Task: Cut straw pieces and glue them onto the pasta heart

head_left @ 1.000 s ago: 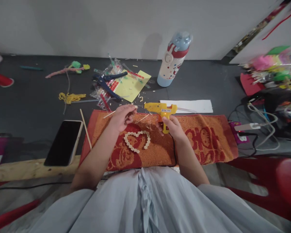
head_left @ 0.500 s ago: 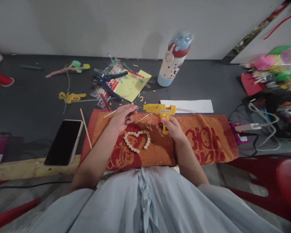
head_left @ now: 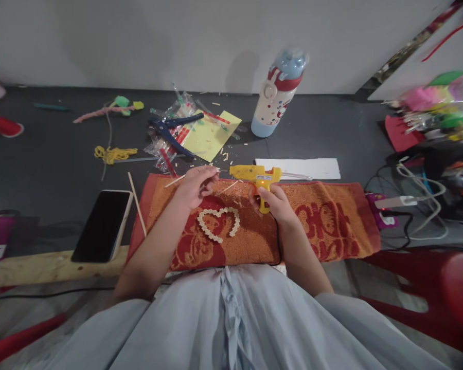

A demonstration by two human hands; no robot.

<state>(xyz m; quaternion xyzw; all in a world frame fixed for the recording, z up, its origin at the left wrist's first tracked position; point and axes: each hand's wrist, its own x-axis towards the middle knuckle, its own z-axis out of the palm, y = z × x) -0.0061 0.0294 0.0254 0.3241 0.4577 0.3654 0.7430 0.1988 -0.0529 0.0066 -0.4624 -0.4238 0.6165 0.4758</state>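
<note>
My right hand (head_left: 277, 201) is wrapped round the grip of a yellow hot glue gun (head_left: 250, 172), whose nozzle points left. A clear glue stick (head_left: 296, 176) sticks out of its back end. Just left of the nozzle, the fingertips of my left hand (head_left: 197, 186) pinch a tiny pale piece (head_left: 217, 170), too small to make out for certain. Below, a heart outline of short pale stick pieces (head_left: 201, 225) lies on the orange and red towel (head_left: 254, 241), with a gap at its lower right. Thin wooden sticks (head_left: 137, 203) lie about the towel.
Blue pliers-like cutters (head_left: 170, 134) rest on plastic packets beside a yellow paper (head_left: 210, 137) strewn with bits. A bottle (head_left: 278, 95) stands behind the glue gun. A phone (head_left: 102, 226) lies left, a white strip (head_left: 320, 168) right. A power strip (head_left: 381, 210) with cables sits far right.
The glue gun has shifted very slightly to the right, its nozzle a little farther from my left fingertips. My left hand keeps its pinch in nearly the same place.
</note>
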